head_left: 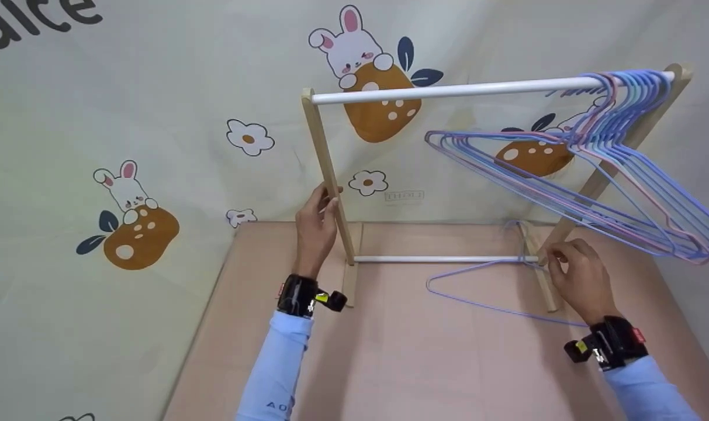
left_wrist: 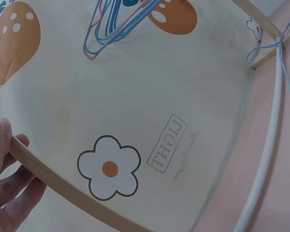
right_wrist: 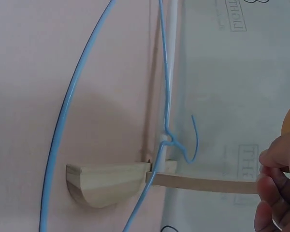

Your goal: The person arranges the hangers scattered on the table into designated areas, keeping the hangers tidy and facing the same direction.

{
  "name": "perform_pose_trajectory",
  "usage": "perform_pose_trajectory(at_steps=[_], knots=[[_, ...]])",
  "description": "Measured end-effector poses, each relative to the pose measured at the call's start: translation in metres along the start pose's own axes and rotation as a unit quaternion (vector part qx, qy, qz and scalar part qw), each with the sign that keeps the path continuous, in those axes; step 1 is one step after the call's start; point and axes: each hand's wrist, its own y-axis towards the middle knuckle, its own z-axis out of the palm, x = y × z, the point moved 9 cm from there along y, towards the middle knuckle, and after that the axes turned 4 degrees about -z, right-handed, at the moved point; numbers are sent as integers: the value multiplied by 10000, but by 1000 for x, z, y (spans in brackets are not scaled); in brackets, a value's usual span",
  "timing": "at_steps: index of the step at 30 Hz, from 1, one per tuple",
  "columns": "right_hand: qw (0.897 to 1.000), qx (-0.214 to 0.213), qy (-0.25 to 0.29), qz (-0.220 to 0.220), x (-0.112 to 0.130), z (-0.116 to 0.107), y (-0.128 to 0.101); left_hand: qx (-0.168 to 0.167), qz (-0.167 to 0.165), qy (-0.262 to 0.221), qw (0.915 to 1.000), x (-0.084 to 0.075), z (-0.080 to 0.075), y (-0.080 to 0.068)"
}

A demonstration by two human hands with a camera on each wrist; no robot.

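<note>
My left hand (head_left: 316, 228) grips the left wooden post (head_left: 322, 146) of a clothes rack, thumb on one side and fingers round the other. Low on the right wooden post (right_wrist: 208, 184), the fingertips of my right hand (head_left: 585, 278) pinch it; part of that grip is hidden. Wire hangers (head_left: 614, 111) in blue, purple and pink hang bunched at the right end of the white top rod (head_left: 448, 92). A single blue hanger (right_wrist: 63, 116) lies low at the rack's right foot, its neck by the lower white rod (head_left: 436, 259).
The rack stands on a pink surface (head_left: 418, 356) close to a pale backdrop (head_left: 184, 105) printed with rabbits, orange fruit and flowers. Wooden feet (right_wrist: 106, 181) support both posts. The hanging hangers spread above my right hand.
</note>
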Motion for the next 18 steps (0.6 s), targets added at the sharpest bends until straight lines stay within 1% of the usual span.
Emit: perform_pose_trajectory(at_steps=[4, 8, 15, 18], knots=[[9991, 322, 33, 277, -14, 7, -6, 21, -31, -41, 10000, -1, 0, -1], [9969, 691, 94, 369, -24, 15, -13, 3, 6, -29, 10000, 1, 0, 0], [9872, 1410, 359, 647, -42, 32, -28, -51, 26, -11, 10000, 32, 4, 4], [9836, 1589, 385, 764, -50, 36, -34, -59, -9, 27, 10000, 37, 5, 4]])
